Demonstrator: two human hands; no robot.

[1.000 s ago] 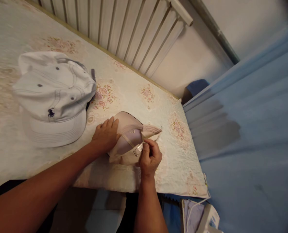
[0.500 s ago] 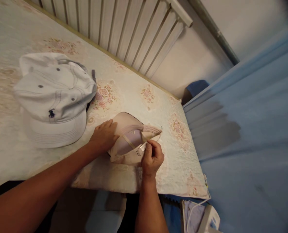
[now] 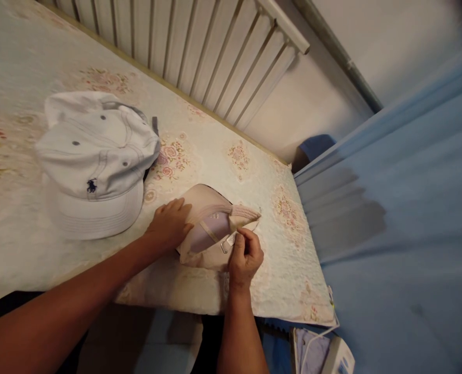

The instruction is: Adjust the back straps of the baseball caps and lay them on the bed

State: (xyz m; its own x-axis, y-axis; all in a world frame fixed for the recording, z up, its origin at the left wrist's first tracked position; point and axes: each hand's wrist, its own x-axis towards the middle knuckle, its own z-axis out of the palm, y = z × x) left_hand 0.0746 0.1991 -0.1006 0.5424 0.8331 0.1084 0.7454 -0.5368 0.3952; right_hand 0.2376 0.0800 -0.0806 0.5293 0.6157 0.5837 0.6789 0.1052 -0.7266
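Near the floral quilted cover's (image 3: 211, 150) front edge, the right hand (image 3: 247, 255) pinches a pale-pink fabric cap (image 3: 201, 240) beside its metal buckle (image 3: 223, 248); the left hand (image 3: 169, 224) touches the cap, grip unclear. Whether it's fastened, I can't tell.

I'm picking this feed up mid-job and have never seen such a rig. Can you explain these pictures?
There is no machine: you are watching a person's two bare hands. One camera, worn on the head, takes every picture, looking forward and down. The surface has a padded floral cover; a blue curtain hangs at the right. On the cover, at the picture's left, sits a white baseball cap with a dark logo, brim toward the person. Beside it, a beige cap lies with its opening showing. The left hand lies on its side; the right hand pinches its edge beside a small metal buckle.
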